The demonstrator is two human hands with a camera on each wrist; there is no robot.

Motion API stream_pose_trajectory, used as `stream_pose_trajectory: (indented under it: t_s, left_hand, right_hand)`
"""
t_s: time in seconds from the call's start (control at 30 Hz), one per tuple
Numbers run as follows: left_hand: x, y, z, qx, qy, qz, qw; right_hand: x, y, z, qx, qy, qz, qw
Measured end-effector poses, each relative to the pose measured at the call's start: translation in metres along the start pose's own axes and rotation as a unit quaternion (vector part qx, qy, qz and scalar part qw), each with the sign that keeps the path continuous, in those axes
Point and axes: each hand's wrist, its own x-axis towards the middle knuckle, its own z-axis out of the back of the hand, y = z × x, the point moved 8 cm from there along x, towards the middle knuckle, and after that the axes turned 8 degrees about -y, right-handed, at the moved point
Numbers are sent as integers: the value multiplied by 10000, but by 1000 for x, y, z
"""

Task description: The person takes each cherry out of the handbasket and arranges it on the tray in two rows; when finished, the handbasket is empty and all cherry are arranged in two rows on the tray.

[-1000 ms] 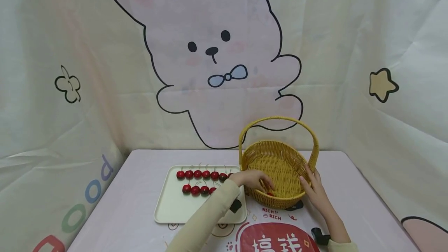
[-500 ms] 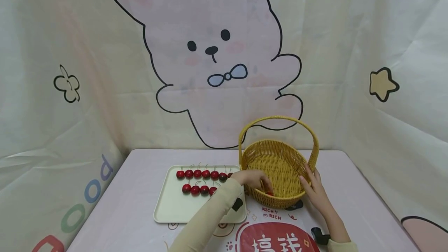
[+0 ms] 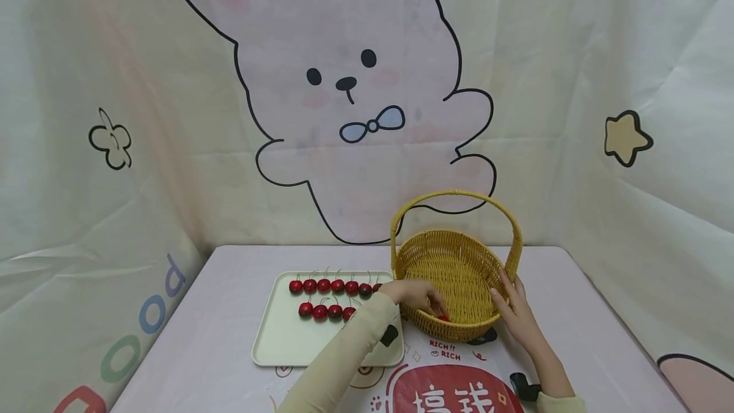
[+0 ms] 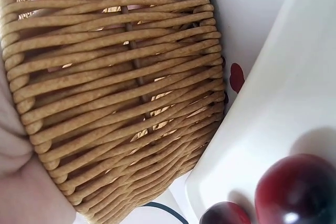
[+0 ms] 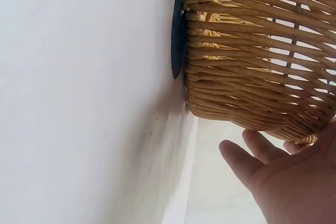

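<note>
Cherry point(image 3: 443, 318) sits just inside the basket point(image 3: 459, 273) at its near rim, your left hand point(image 3: 414, 295) curled over it — grip unclear. Your right hand point(image 3: 515, 308) lies open-fingered against the basket's right wall. Next, judge a clean lift toward the tray point(image 3: 287, 343) — or let go.

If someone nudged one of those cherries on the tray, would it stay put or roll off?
The cherries look round and glossy, so one would probably roll at a nudge. The tray has a raised rim, which would likely stop it. Their thin stems may drag and make them wobble rather than roll straight. They look small, so probably light.
</note>
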Motion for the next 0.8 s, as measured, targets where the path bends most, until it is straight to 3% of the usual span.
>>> stream_pose_trajectory:
  t_s: [0.57,0.8]
  left_hand:
    - [2,-4,-2,-163,-25,-206,9997]
    - [1,-5,-3,-15,68,-218,9997]
  right_hand:
    - [0,3,1,-17,-14,-17,10000]
    - [0,5,2,12,-32,39,10000]
